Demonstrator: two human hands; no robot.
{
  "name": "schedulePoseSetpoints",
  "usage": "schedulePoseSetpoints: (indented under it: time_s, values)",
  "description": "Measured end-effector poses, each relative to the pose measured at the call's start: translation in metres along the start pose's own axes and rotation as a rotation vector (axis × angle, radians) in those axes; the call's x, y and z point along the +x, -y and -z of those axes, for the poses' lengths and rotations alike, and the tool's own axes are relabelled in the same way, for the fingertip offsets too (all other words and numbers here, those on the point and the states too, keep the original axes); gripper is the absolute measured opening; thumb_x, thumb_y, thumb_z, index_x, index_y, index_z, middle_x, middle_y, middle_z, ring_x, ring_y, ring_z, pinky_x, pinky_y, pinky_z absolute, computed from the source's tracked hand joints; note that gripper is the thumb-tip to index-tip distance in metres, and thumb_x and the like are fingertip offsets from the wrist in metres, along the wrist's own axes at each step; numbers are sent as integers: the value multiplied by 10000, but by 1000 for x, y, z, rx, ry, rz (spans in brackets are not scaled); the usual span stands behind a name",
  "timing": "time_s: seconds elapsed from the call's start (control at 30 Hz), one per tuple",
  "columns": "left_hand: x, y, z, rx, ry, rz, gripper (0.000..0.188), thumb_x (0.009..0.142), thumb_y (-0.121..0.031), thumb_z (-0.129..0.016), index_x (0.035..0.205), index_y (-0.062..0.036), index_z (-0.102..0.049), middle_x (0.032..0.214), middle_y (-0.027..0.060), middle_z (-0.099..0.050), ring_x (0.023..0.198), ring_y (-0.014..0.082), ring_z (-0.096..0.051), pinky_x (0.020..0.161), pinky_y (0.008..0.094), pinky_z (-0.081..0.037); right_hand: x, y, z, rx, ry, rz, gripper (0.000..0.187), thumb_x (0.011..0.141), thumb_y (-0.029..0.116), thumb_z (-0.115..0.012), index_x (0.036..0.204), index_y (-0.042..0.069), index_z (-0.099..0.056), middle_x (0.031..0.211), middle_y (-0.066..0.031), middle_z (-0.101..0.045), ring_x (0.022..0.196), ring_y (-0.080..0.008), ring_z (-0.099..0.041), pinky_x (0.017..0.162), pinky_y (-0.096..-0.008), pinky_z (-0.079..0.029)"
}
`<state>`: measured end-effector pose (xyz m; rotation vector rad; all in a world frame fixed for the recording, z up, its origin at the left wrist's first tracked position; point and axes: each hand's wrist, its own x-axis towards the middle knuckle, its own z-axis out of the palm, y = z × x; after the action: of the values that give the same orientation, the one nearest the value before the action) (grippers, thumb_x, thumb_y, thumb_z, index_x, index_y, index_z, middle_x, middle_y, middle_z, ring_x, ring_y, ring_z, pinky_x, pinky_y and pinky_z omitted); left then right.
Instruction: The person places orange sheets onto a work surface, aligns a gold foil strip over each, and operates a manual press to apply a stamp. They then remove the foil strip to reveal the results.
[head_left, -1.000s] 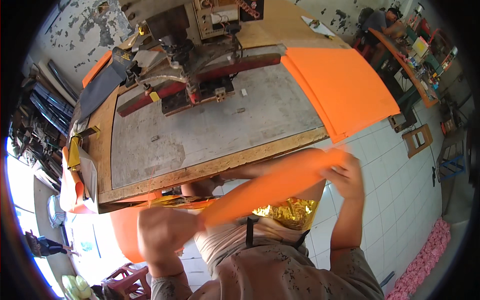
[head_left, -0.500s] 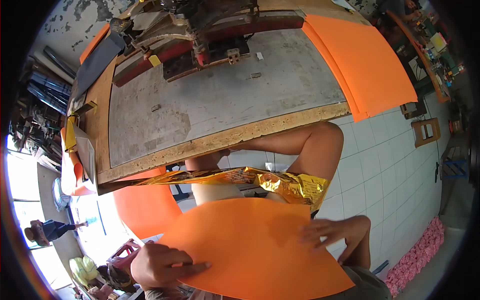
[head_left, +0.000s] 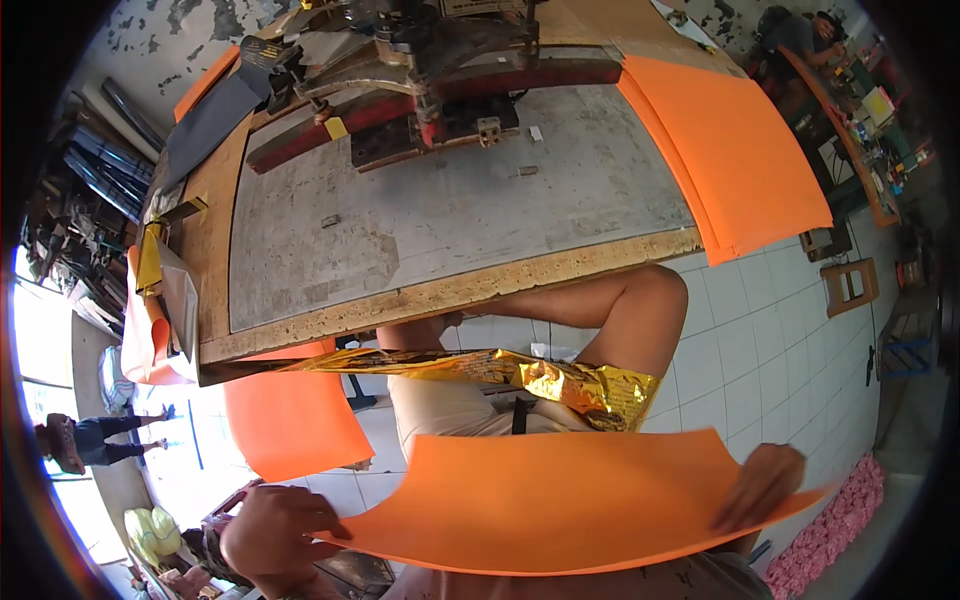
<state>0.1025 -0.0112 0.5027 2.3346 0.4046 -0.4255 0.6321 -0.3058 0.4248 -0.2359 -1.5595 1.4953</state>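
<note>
While the person is sitting close against the workbench (head_left: 300, 330), both hands are holding a large orange sheet (head_left: 560, 500) flat over the lap, below the table's front edge. The left hand (head_left: 280, 535) is gripping the sheet's near left corner, thumb lying on top and the other fingers tucked beneath, so it is pinching the sheet. The right hand (head_left: 760, 485) is resting on the right end of the sheet with its fingers laid together on the upper face; whether anything is curling underneath, I cannot tell. Just beyond the sheet, a crinkled gold foil strip (head_left: 480, 370) is stretching across the thighs, from under the bench's left corner toward the bare raised knee (head_left: 650, 310) on the right. On the bench top, a grey metal plate (head_left: 450, 220) is lying bare, with a red and dark metal press (head_left: 440, 80) sitting at its far side. A stack of orange sheets (head_left: 740, 160) is hanging over the bench's right end (the same colour as the one in hand), and another orange sheet (head_left: 290, 420) is showing under the left corner. Far off to the right, another person (head_left: 800, 40) is sitting at a cluttered table.
</note>
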Motion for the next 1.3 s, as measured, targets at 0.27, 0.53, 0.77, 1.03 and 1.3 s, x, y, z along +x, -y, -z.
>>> schedulePoseSetpoints:
  time_s: [0.27, 0.53, 0.77, 1.03, 1.3]
  values:
    - [-61, 132, -27, -724, -1350, -126, 339, 968, -331, -719, 832, -58, -571, 706, 75, -623, 476, 171, -562, 476, 276, -488, 74, -24, 63, -574, -1002, 229, 597, 929, 46, -703, 1435, -40, -399, 1124, -266, -683, 1029, -327, -692, 865, -407, -563]
    - [102, 193, 67, -617, -1177, 296, 377, 1001, -175, -688, 1294, 48, -607, 1088, 97, -743, 924, 120, -705, 787, 258, -554, 169, -88, 199, -1322, -858, -454, 440, 918, 45, -724, 1344, 34, -614, 1282, -167, -667, 1187, -275, -645, 1013, -358, -496]
    - [128, 266, 135, -607, -1216, 331, 385, 986, -202, -717, 1250, 64, -630, 1027, 83, -759, 879, 119, -715, 785, 265, -560, 211, -101, 271, -1260, -852, -567, 353, 970, 107, -650, 1316, 40, -657, 1309, -151, -662, 1183, -335, -635, 1023, -410, -494]
    - [173, 379, 236, -689, -1271, 137, 374, 990, -286, -726, 1192, 25, -677, 1116, 70, -735, 941, 125, -695, 830, 289, -542, 242, -156, 404, -1600, -659, -403, 314, 974, 135, -587, 1274, 73, -655, 1301, -202, -640, 1283, -391, -551, 1117, -480, -396]
    - [197, 410, 281, -301, -1482, 379, 294, 961, -343, -768, 1052, -66, -730, 944, 18, -726, 810, 97, -623, 750, 308, -498, 272, -168, 467, -1530, -598, -31, 197, 933, 212, -654, 1060, 64, -627, 1069, -149, -652, 1116, -345, -599, 999, -473, -429]
